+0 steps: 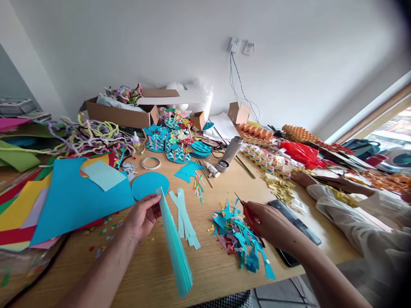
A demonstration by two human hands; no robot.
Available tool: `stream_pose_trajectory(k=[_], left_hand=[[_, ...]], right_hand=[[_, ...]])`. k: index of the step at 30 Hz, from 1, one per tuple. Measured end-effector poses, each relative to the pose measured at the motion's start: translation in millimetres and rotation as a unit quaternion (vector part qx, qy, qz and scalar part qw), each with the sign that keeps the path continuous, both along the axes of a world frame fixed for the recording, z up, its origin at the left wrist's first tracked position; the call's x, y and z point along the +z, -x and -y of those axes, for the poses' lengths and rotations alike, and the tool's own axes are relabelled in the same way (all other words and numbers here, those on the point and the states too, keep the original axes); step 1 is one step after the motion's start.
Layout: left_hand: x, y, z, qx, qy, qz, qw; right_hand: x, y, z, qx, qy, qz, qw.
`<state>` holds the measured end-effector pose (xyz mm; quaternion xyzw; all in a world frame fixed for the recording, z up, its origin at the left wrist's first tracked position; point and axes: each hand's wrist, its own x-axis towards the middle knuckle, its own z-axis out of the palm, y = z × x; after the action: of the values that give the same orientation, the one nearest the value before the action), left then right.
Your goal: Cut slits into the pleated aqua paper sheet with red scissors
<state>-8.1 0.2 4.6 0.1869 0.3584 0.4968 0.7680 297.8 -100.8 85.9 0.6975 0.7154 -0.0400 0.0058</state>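
We've got pleated aqua paper [176, 250] pinched in our left hand [144, 217], our right hand [267, 220] wrapped round red scissors [251, 213] near blue scraps [237, 237].

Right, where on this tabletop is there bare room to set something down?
Bare tabletop shows between the silver flask and the blue scraps, with a narrow gap between those scraps and the pale strips. Another patch lies between the left forearm and the pleated paper. It is crowded along the back, with fuzzy stems and decorated blue pieces.
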Motion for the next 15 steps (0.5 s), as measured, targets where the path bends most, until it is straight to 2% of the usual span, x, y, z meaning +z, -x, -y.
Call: stream_pose_trajectory(k=[4,7,10,15], left_hand=[[0.6,-2,1,0.011,-0.005,0.012,1.0],[1.1,-5,2,0.008,-0.012,0.014,1.0],[2.2,-6,3,0.0,-0.027,0.002,1.0],[4.5,-5,3,0.006,-0.043,0.004,0.999]], right_hand=[[-17.4,-16,-6,-0.019,-0.024,0.043,0.999],[-22.7,-20,-11,-0.048,-0.036,0.048,0.997],[-28.0,-6,-18,-0.096,-0.002,0.028,0.995],[-45.8,33,-31,-0.079,0.02,-0.013,0.997]])
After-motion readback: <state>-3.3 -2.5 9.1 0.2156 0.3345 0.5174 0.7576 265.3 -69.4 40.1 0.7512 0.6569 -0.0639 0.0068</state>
